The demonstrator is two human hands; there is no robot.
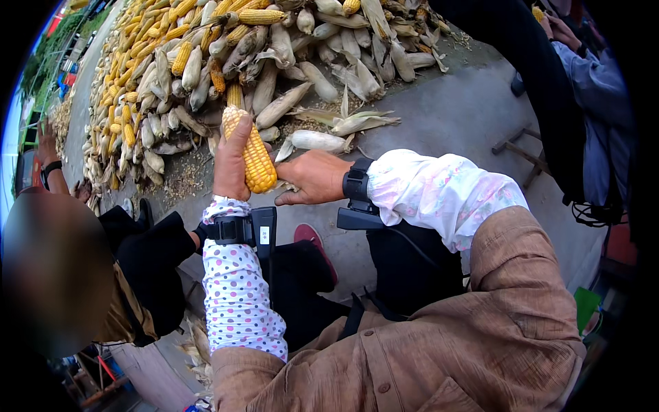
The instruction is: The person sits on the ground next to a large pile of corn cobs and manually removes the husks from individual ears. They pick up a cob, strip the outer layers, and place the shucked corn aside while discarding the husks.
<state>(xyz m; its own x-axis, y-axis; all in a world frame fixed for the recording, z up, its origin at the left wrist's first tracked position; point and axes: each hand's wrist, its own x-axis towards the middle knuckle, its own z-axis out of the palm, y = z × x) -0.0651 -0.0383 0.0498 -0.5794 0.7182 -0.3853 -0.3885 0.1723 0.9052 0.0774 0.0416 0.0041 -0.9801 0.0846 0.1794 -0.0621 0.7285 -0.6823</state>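
My left hand [229, 167] is wrapped around a yellow corn ear [256, 157], its thumb along the ear's upper side. The kernels are bare, paler toward the tip, which points up and away from me. At the ear's butt end is my right hand [320, 175], with a pale scrap of husk [283, 186] between its thumb and fingers. Just beyond my hands lies a corn ear in pale husk [316, 141], beside some peeled-back husk leaves [365, 122].
A large heap of corn [190, 67] rises ahead, bare yellow ears at left, husked ones nearer. A person sits close on my left, one hand [47, 147] raised. Another person's sleeve [587, 72] shows at right, near a small wooden stool [530, 149]. Loose husks [198, 350] lie behind left.
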